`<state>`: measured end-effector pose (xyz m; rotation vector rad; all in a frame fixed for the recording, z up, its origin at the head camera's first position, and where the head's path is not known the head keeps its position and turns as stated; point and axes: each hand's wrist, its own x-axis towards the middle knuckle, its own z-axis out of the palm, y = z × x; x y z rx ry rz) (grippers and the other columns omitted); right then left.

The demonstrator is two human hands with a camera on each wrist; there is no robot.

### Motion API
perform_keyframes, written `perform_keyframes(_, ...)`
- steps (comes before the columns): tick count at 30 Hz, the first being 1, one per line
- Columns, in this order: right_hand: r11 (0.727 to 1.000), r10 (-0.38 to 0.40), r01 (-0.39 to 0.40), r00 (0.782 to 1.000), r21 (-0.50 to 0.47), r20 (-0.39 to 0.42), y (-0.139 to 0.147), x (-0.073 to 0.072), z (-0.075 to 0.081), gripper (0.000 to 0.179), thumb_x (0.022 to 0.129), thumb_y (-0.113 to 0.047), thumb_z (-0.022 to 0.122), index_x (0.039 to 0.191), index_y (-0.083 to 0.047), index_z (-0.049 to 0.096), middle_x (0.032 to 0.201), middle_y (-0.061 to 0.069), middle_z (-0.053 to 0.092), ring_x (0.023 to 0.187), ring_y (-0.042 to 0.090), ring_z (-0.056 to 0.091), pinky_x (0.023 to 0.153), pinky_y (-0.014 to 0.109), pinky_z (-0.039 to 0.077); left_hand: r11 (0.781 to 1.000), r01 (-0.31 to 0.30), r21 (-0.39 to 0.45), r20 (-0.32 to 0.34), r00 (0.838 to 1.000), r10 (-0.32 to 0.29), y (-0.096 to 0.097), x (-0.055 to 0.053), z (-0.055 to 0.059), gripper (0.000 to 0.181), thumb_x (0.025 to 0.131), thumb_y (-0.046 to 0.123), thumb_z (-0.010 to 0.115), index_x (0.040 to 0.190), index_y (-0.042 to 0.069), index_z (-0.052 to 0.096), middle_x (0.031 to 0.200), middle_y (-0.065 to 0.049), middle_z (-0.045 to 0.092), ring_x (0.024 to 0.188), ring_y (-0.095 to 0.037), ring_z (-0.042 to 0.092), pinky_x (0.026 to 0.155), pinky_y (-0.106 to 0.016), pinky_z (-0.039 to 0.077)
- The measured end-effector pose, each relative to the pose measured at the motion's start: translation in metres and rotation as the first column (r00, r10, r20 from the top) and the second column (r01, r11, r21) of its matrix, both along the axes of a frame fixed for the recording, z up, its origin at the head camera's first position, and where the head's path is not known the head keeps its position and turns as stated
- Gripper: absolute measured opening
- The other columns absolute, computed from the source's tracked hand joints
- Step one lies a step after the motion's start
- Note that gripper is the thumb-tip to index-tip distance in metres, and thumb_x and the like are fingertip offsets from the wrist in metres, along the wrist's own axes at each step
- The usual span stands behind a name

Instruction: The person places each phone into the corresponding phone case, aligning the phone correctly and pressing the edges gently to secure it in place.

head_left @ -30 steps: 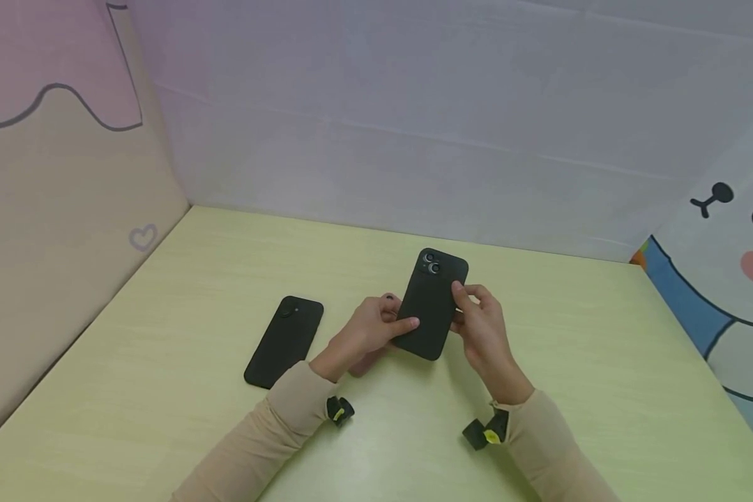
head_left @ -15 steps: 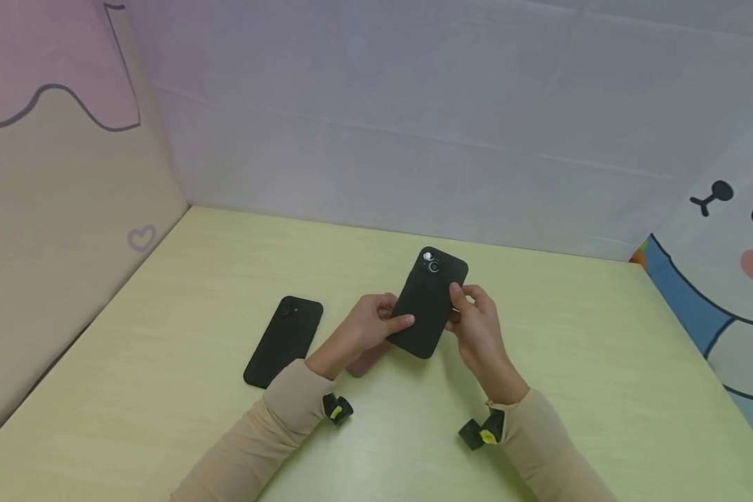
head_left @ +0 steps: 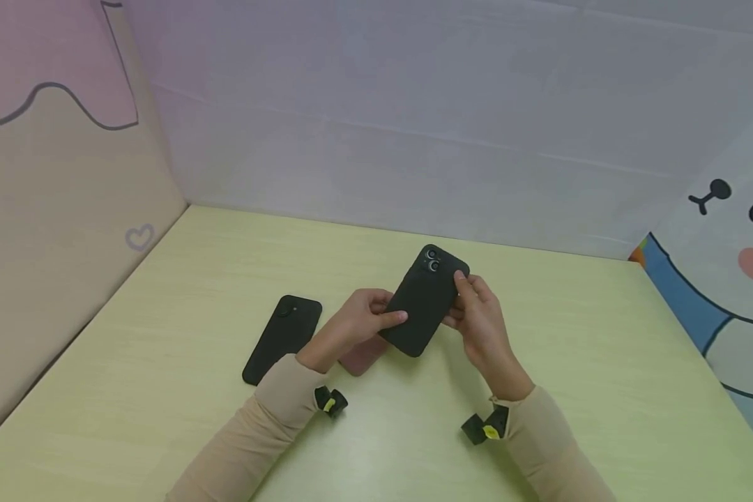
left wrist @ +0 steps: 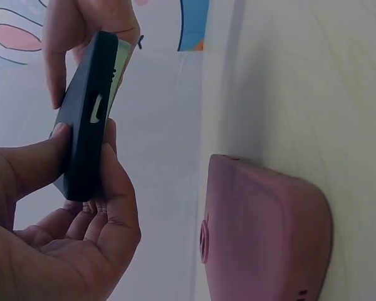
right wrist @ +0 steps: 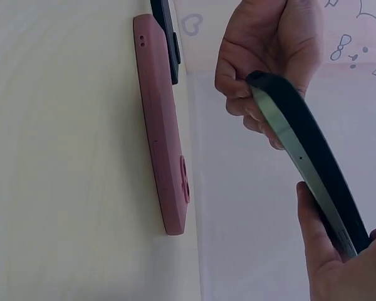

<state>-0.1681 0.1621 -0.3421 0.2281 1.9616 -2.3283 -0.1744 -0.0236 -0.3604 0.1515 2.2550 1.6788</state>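
Note:
Both hands hold a phone in a black case [head_left: 423, 303] above the table, its two camera lenses facing up. My left hand [head_left: 365, 319] grips the lower left corner, thumb on the back and fingers underneath. With thumb and fingers, my right hand [head_left: 479, 314] pinches the upper right edge. In the right wrist view the phone's pale green side [right wrist: 288, 141] shows along the black case [right wrist: 319, 147]. A strip of pale green also sticks out beyond the case in the left wrist view. Below lies a pink phone case [left wrist: 263, 238], partly hidden by the left hand in the head view.
A flat black phone or case [head_left: 282, 338] with a camera ring lies on the pale yellow table [head_left: 577, 362], left of the pink case and partly behind the left sleeve. Printed cloth walls [head_left: 414, 139] stand at the back and sides.
The held phone has tilted further, its lower end shifting left. My left hand has moved slightly left and up with it, while the right hand has slid toward the top corner.

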Motion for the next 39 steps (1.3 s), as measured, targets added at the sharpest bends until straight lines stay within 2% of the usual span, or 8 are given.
perform_keyframes(4,1.0,-0.02,0.02,1.0,-0.021,-0.014,0.005,-0.001,0.002,0.026,0.092,-0.036,0.052,0.084,-0.012,0.058,0.073,-0.003,0.067,0.067,0.012,0.067,0.066,0.026,0.054,1.0,-0.006,-0.022,-0.005,1.0,0.006,-0.005,-0.001,0.002,0.027,0.084,0.015,0.066,0.108,0.003,0.062,0.098,-0.014,0.069,0.083,-0.018,0.066,0.076,-0.03,0.051)
perform_keyframes(8,0.999,-0.033,0.032,0.999,-0.036,-0.032,0.008,-0.001,0.002,0.026,0.092,-0.032,0.054,0.082,-0.01,0.065,0.072,-0.001,0.069,0.067,0.013,0.068,0.067,0.028,0.055,0.999,-0.025,-0.02,0.009,1.0,0.025,-0.008,-0.002,0.004,0.026,0.084,0.015,0.066,0.106,0.003,0.063,0.097,-0.014,0.069,0.082,-0.017,0.066,0.076,-0.03,0.051)
perform_keyframes(18,0.987,-0.086,0.079,0.995,-0.138,-0.044,0.008,-0.001,-0.001,0.025,0.093,-0.02,0.052,0.077,-0.013,0.069,0.067,0.001,0.07,0.064,0.015,0.069,0.063,0.03,0.055,0.999,-0.036,-0.003,0.021,0.999,0.036,-0.009,-0.003,0.003,0.025,0.083,0.015,0.068,0.104,0.004,0.064,0.096,-0.013,0.069,0.08,-0.015,0.065,0.074,-0.027,0.05)
perform_keyframes(27,0.982,-0.109,0.103,0.994,-0.16,-0.029,0.007,-0.002,-0.001,0.029,0.094,-0.017,0.05,0.074,-0.014,0.07,0.066,0.001,0.07,0.063,0.014,0.069,0.061,0.03,0.055,0.999,-0.027,0.036,0.045,0.999,0.026,-0.01,-0.005,0.001,0.028,0.084,0.014,0.066,0.108,0.001,0.063,0.101,-0.015,0.068,0.082,-0.018,0.067,0.075,-0.029,0.052)
perform_keyframes(35,0.971,-0.092,0.085,0.995,-0.225,-0.023,0.007,-0.004,0.0,0.024,0.093,-0.019,0.053,0.08,-0.007,0.068,0.068,0.006,0.071,0.065,0.018,0.069,0.062,0.032,0.055,0.998,-0.023,0.066,0.069,0.997,0.018,-0.011,-0.005,0.006,0.031,0.085,0.014,0.064,0.113,0.0,0.06,0.105,-0.017,0.067,0.086,-0.018,0.066,0.079,-0.029,0.051)
perform_keyframes(39,0.977,-0.052,0.045,0.998,-0.21,-0.026,0.007,-0.004,0.001,0.023,0.093,-0.024,0.054,0.084,-0.006,0.065,0.07,0.005,0.071,0.066,0.019,0.069,0.065,0.034,0.055,0.996,-0.039,0.077,0.088,0.996,0.032,-0.014,-0.005,0.009,0.035,0.085,0.013,0.065,0.117,0.0,0.058,0.108,-0.016,0.066,0.09,-0.019,0.066,0.084,-0.031,0.05)
